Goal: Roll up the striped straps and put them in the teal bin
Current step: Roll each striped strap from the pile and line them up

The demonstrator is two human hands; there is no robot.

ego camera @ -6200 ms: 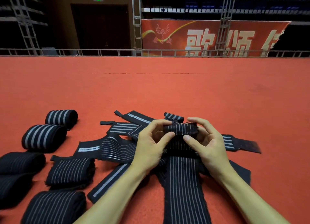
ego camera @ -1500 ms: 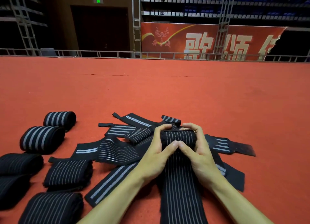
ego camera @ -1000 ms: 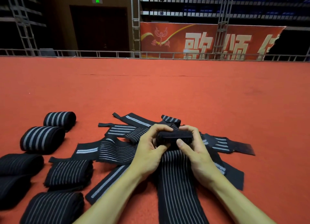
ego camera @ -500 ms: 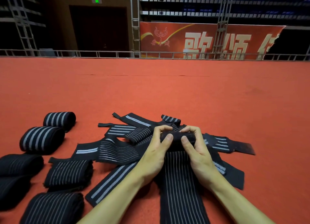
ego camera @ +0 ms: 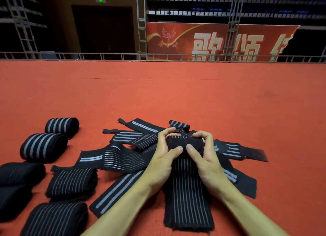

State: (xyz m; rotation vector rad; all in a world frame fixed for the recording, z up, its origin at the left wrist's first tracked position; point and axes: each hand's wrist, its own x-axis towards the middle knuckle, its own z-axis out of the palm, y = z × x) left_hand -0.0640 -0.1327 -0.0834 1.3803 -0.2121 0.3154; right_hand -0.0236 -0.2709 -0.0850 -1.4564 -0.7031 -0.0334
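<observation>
A black strap with thin grey stripes [ego camera: 187,191] lies lengthwise on the red floor, its far end wound into a small roll [ego camera: 185,144]. My left hand [ego camera: 163,158] and my right hand [ego camera: 205,158] grip that roll from either side, thumbs in front, fingers curled over its top. Under and around it lies a pile of unrolled striped straps [ego camera: 123,158]. Several rolled straps [ego camera: 44,145] rest at the left. No teal bin is in view.
The red carpeted floor [ego camera: 194,98] stretches far ahead to a low metal railing [ego camera: 105,56]. Behind it stand scaffold posts and a red banner [ego camera: 211,41]. Rolled straps fill the lower left corner.
The roll has turned toward me along the strap: its striped side showed 1.5 s ago, now a plain dark side faces up. My thumbs have shifted onto its front.
</observation>
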